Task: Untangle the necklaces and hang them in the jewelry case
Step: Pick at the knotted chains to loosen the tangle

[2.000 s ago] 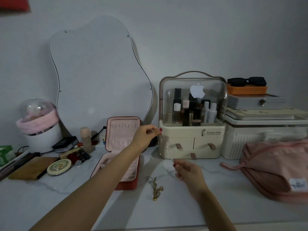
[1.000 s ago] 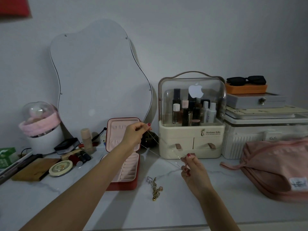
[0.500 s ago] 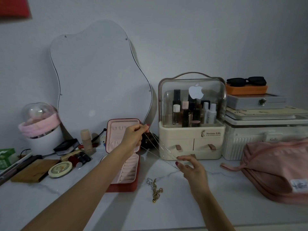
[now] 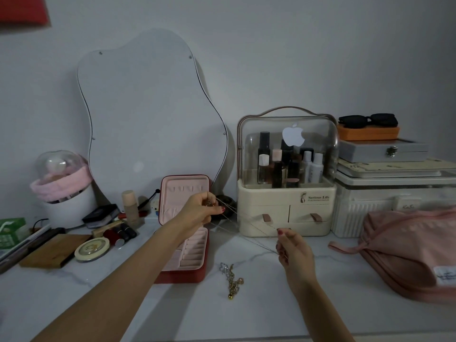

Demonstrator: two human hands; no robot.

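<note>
A thin silver necklace chain (image 4: 249, 227) stretches in several strands between my two hands above the marble counter. My left hand (image 4: 201, 211) pinches one end in front of the raised lid of the open red jewelry case (image 4: 183, 193) with pink lining. My right hand (image 4: 290, 250) pinches the other end lower down, in front of the cream cosmetics organizer. A second, chunkier chain with gold charms (image 4: 232, 280) lies in a heap on the counter between the case and my right forearm.
A cream cosmetics organizer (image 4: 286, 213) with a clear dome stands behind my right hand. A wavy mirror (image 4: 150, 114) leans on the wall. Small cosmetics (image 4: 118, 233) and a round tin (image 4: 91, 248) crowd the left; a pink pouch (image 4: 409, 253) and stacked boxes (image 4: 394, 193) fill the right.
My left hand has moved left and down in front of the case lid. My right hand closed its fingers on the chain again, and the strands now stretch taut between both hands.
</note>
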